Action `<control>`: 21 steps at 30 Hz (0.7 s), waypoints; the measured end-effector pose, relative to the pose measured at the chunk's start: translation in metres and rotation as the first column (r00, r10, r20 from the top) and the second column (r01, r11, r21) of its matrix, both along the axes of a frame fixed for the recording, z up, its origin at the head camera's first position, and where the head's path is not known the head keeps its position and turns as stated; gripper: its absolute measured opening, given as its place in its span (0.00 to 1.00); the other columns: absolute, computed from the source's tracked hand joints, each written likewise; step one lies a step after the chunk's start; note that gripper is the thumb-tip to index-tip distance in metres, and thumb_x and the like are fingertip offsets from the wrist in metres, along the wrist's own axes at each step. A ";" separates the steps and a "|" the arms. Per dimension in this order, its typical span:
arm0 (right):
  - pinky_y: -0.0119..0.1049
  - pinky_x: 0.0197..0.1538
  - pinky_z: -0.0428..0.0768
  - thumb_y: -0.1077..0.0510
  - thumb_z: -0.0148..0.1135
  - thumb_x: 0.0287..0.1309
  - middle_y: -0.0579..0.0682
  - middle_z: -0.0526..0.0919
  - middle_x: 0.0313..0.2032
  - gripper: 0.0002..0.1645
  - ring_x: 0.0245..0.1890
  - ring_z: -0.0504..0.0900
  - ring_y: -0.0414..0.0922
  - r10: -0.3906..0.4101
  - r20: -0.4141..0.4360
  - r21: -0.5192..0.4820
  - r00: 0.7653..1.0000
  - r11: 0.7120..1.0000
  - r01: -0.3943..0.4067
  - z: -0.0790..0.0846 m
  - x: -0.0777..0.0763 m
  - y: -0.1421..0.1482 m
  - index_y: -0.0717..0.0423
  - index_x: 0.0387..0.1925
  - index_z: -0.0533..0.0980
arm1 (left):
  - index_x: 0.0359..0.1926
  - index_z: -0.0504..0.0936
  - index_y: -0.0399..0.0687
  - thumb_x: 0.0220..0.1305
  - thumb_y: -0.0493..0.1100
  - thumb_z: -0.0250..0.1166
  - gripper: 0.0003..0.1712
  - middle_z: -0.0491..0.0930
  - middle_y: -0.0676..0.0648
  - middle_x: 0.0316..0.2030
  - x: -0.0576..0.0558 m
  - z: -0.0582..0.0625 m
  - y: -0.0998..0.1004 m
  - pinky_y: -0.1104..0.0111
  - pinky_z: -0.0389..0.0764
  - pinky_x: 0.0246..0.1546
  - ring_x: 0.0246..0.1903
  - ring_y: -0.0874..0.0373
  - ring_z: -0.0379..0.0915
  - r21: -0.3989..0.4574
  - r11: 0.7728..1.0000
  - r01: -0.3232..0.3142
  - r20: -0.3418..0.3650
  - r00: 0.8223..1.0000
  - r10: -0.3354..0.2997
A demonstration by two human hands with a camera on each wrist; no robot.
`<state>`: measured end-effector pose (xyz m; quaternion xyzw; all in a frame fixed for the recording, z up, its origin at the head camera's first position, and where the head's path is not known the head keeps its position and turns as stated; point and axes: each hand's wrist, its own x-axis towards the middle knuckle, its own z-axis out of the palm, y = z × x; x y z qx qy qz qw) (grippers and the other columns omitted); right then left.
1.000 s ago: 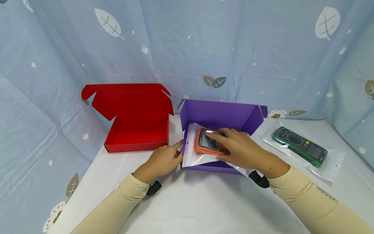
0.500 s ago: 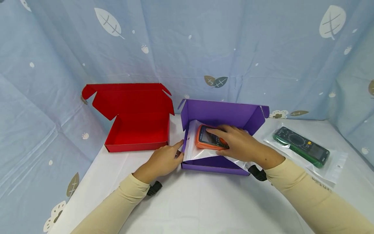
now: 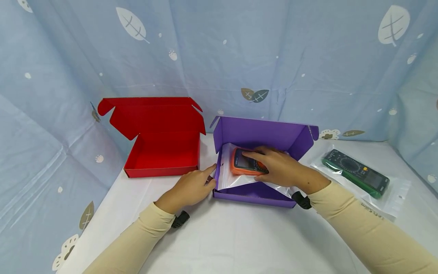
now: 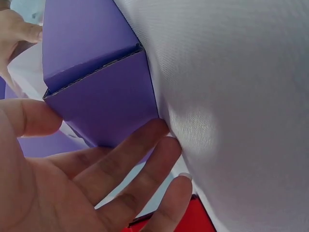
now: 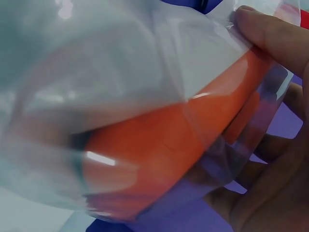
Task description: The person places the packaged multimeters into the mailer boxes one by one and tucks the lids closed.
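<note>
An orange multimeter (image 3: 243,163) in a clear zip bag lies tilted within the open purple box (image 3: 253,199). My right hand (image 3: 278,171) grips it from above, its fingers across the screen and far side, thumb at the near side. In the right wrist view, the meter's orange casing (image 5: 159,150) shows through the plastic, between thumb and fingers. My left hand (image 3: 192,189) touches the box's left side with fingers extended. From the left wrist, the thumb (image 4: 36,117) is at the box corner and the other fingers lie along the outer wall.
To the left stands an open red box (image 3: 162,172), lid raised. A green multimeter (image 3: 356,172) in a clear bag lies on the white table (image 3: 219,239) at right. Behind everything hangs a blue leaf-print curtain (image 3: 205,57).
The bagged orange multimeter has shifted slightly back into the purple box with my right hand, uncovering more of the box's front inside. My left hand has stayed at the box's side.
</note>
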<state>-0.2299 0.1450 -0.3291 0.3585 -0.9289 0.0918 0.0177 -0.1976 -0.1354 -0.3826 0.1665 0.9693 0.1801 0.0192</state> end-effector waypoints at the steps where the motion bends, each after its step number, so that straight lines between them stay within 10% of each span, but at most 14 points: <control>1: 0.56 0.55 0.79 0.46 0.77 0.50 0.55 0.75 0.63 0.47 0.62 0.76 0.54 -0.001 -0.001 -0.001 1.000 1.000 0.001 -0.001 0.000 0.000 0.41 0.71 0.68 | 0.72 0.69 0.53 0.69 0.51 0.51 0.31 0.88 0.53 0.41 0.000 0.000 0.000 0.62 0.74 0.34 0.30 0.59 0.73 0.000 1.000 0.001 0.001 1.000 -0.001; 21: 0.52 0.58 0.79 0.48 0.78 0.50 0.58 0.75 0.61 0.47 0.60 0.77 0.55 0.036 -0.007 -0.018 0.999 0.999 -0.036 -0.020 -0.005 0.000 0.44 0.71 0.69 | 0.72 0.69 0.52 0.68 0.51 0.51 0.33 0.88 0.55 0.43 0.001 -0.003 -0.001 0.62 0.76 0.39 0.31 0.61 0.74 0.022 1.000 0.013 -0.007 1.000 -0.013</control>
